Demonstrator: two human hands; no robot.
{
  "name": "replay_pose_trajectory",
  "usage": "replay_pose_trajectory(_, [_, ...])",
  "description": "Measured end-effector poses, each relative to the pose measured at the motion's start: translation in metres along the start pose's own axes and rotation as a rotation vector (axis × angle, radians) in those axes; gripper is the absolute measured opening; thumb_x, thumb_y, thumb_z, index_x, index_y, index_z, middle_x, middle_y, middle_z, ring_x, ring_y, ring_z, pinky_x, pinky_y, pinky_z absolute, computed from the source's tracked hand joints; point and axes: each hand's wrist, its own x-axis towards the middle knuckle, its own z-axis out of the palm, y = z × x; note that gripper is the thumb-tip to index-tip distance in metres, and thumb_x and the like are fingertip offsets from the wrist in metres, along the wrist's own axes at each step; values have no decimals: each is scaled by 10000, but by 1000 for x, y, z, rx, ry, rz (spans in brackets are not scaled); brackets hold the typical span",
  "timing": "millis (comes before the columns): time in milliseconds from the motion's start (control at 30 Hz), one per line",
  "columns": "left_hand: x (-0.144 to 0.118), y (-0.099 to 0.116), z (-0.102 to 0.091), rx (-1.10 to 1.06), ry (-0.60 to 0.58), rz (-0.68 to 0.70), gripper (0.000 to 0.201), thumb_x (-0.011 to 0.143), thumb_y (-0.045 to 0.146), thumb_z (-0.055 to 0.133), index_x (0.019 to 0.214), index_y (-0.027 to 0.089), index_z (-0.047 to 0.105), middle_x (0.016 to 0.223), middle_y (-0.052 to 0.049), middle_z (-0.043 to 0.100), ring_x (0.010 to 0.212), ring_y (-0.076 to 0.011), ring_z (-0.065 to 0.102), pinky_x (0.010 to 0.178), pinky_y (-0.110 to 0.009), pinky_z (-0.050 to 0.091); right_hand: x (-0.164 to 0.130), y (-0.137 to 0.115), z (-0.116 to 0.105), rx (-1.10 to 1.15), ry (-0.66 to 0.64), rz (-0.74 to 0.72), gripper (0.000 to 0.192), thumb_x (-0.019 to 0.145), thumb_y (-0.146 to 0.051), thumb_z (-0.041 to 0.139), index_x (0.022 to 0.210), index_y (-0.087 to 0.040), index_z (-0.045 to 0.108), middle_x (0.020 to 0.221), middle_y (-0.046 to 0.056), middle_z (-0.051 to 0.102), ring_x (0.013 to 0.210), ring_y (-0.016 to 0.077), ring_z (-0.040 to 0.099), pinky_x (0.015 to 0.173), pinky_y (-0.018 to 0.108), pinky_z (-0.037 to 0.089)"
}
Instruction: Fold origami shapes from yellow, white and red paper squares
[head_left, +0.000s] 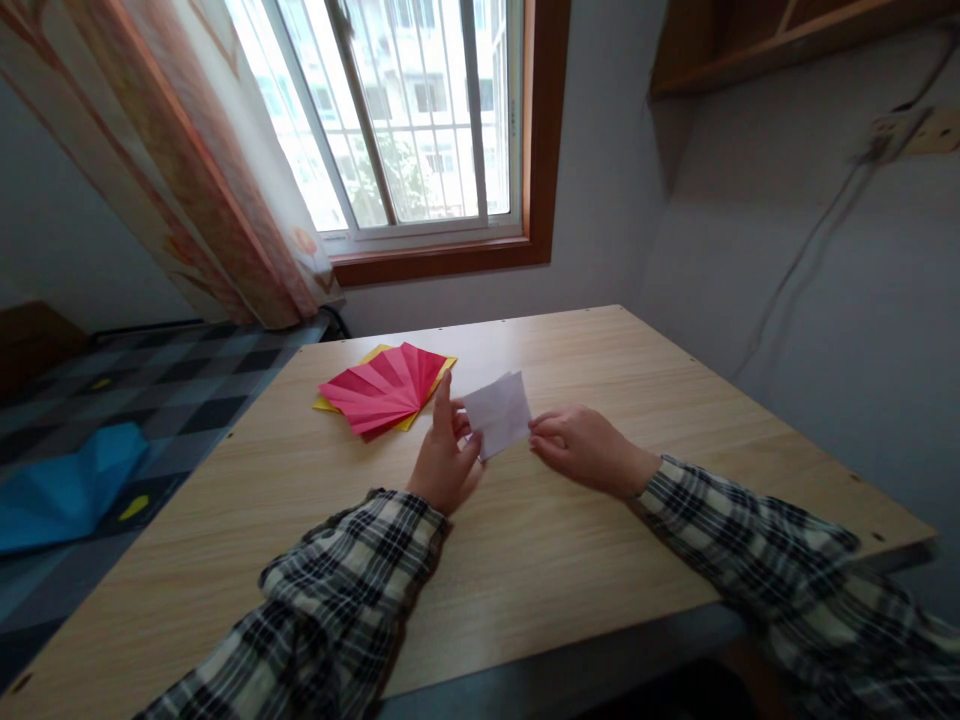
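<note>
Above the wooden table (570,560), the left hand (444,460) and right hand (581,448) each pinch an opposite edge of a folded white paper (498,412) held between them. Just beyond lies a fan of red paper (384,390) over yellow sheets (442,375).

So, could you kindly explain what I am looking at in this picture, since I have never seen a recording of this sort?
There is no machine here: a person wears a camera on the head, looking forward and down at their own two bare hands in checked sleeves. The left hand and the right hand hold a small folded white paper between them, just above a wooden table. On the table, beyond the left hand, lies a red pleated paper fan on a yellow sheet. A window and curtain are behind.
</note>
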Motion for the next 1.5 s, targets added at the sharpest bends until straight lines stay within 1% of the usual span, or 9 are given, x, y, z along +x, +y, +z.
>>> replay_pose_trajectory(167, [1,5,-10,239,-46,124,658,828,46,522,1449,251,447,1021,-38,667,934,-175,649,897,-378,540,3,12,-2,27,178,159,216,951,-222,514,950,-187,727,958,79,755,906,210,678,826,324,491])
replay_pose_trajectory(333, [2,13,-11,355,-244,350,465,683,-53,478,991,198,720,949,-52,723,980,-215,638,914,-407,535,8,29,5,120,223,154,268,914,-139,505,1056,-179,729,1073,84,753,990,220,687,919,370,519])
replay_pose_trajectory(500, [3,10,-10,401,-344,379,470,652,-73,434,871,219,729,906,-29,753,1009,-222,640,989,-452,504,6,32,17,156,199,52,341,886,-66,485,1093,-174,734,1106,84,752,1032,196,684,980,368,513])
replay_pose_trajectory(667, [3,17,-11,438,-342,306,282,869,112,505,1032,212,713,994,-77,745,983,-235,644,924,-438,520,5,35,19,126,88,-42,317,869,-64,520,1028,-190,763,1149,76,749,1077,206,680,1010,384,500])
replay_pose_trajectory(800, [2,26,-9,483,-460,358,209,881,362,650,1034,233,710,1036,-68,746,1004,-253,642,955,-454,486,5,35,18,107,105,-13,319,883,-68,508,1060,-175,751,1119,86,755,1067,207,676,996,384,498])
replay_pose_trajectory(967, [0,28,-6,556,-529,395,227,862,399,689,1010,228,700,1071,-59,736,1019,-259,629,953,-443,470,5,32,16,102,129,40,314,881,-74,509,1070,-168,742,1099,95,750,1058,206,663,993,385,486])
replay_pose_trajectory(1233, [-4,28,2,611,-498,358,317,870,439,668,1077,200,647,1249,-113,678,1154,-295,602,1049,-494,426,3,24,8,114,142,26,352,856,-50,504,1093,-187,724,1115,76,738,1061,196,647,999,383,471])
replay_pose_trajectory(1433, [-9,38,23,639,-397,244,390,814,480,708,1043,177,620,1220,-140,682,1120,-320,616,1047,-519,420,7,26,5,145,122,13,386,823,-39,517,1106,-201,722,1096,64,740,1037,202,649,981,388,483])
replay_pose_trajectory(1500, [-11,41,30,656,-376,232,307,831,399,689,1045,192,613,1233,-123,676,1138,-315,605,1064,-518,406,8,27,7,143,132,20,380,828,-44,516,1107,-199,722,1085,68,742,1024,205,652,968,389,489])
